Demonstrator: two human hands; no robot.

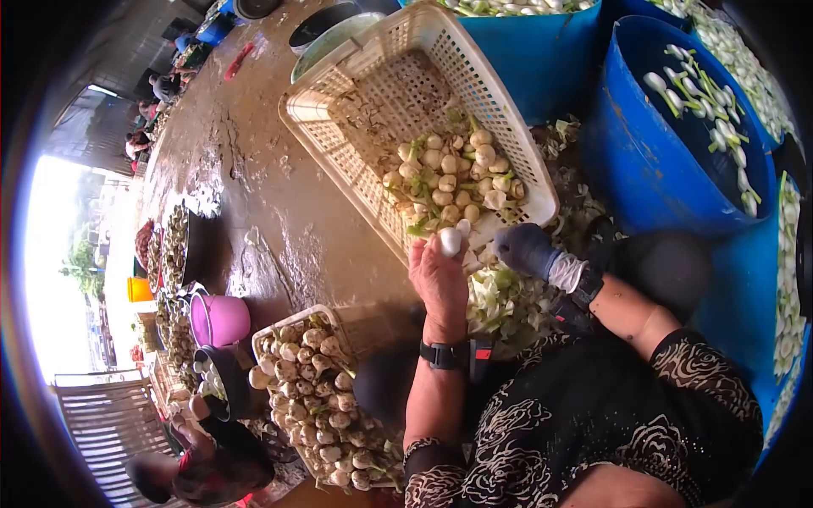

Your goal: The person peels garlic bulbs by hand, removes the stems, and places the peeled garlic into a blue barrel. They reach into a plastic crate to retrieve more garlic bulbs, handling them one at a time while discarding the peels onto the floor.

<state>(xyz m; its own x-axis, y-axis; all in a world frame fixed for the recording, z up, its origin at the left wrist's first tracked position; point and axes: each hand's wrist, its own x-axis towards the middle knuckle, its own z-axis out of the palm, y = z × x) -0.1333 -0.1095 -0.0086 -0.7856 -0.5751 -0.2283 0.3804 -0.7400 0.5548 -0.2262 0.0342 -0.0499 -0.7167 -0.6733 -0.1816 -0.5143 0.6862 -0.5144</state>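
My left hand (440,279), bare with a black watch at the wrist, pinches a smooth white bulb (450,242), like peeled garlic or onion. Close by on the right is my right hand (523,250) in a dark blue-grey glove. Its fingers are curled closed, and what they may hold is hidden. Just beyond both hands, a cream plastic basket (326,144) leans with round, pale, unpeeled bulbs (445,173) heaped at its near end. Peelings and leaf scraps (508,300) lie under my hands.
A blue tub (610,144) at right holds trimmed white bulbs with green stems (707,102). A crate of soil-marked bulbs (313,398) stands at lower left, near a pink bucket (220,320) and another person (212,461). The brown floor (246,169) looks wet.
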